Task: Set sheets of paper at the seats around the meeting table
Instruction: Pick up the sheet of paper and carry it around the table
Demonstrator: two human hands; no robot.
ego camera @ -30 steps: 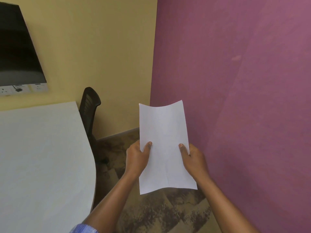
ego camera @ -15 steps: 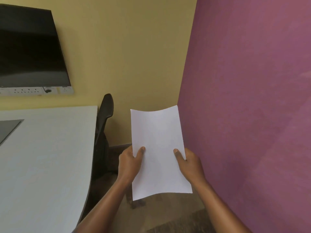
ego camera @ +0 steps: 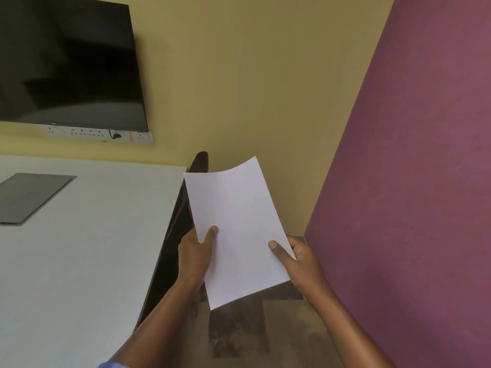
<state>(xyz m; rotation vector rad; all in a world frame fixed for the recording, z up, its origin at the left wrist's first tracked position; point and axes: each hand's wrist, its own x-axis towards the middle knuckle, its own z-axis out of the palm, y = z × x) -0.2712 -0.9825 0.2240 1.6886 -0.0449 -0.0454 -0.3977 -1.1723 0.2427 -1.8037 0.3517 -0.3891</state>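
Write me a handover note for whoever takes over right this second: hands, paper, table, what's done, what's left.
Left hand: pinches the paper at its left edge, thumb on top.
Right hand: pinches its right edge, thumb on top.
Paper: held in the air right of the table, near the black chair; one sheet or several, cannot tell.
Done: no sheet seen laid on the visible tabletop.
Left: lay a sheet at this chair's seat, then the others.

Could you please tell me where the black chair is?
In the head view, the black chair stands beside the right edge of the white table, near the yellow wall, partly hidden behind the paper.
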